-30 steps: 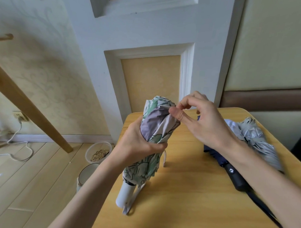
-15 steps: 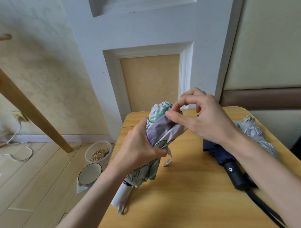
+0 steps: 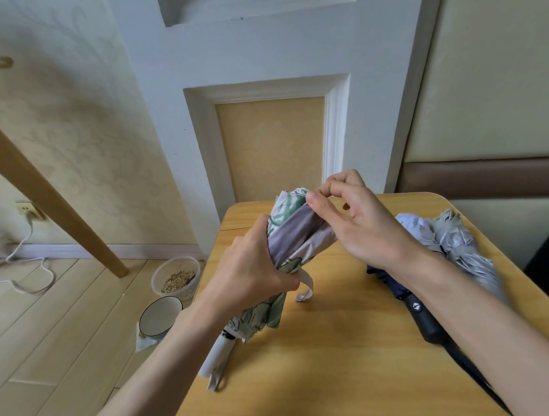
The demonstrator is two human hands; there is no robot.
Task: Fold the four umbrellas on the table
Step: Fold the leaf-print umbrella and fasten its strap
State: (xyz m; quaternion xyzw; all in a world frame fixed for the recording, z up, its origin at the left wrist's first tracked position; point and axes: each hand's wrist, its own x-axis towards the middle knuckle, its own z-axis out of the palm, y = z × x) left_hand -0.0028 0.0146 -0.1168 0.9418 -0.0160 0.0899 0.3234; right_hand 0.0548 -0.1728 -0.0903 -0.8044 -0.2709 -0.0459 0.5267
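My left hand [image 3: 249, 269] grips green-lilac floral fabric umbrella [image 3: 294, 239]; right hand [image 3: 366, 226] fingers [image 3: 317, 203] pinch top pleat [image 3: 297, 218]. Advice: pull pleat flat, wrap tight.

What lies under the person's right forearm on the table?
A navy umbrella with a black handle; the right forearm covers its canopy's far part. A grey umbrella lies beyond it.

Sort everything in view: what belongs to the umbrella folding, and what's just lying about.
Belongs to the job:
floral umbrella, gripped by the left hand, its fabric pinched by the right hand
navy umbrella
grey umbrella
table

Just lying about:
tub of seeds on the floor
bowl on the floor
wooden beam
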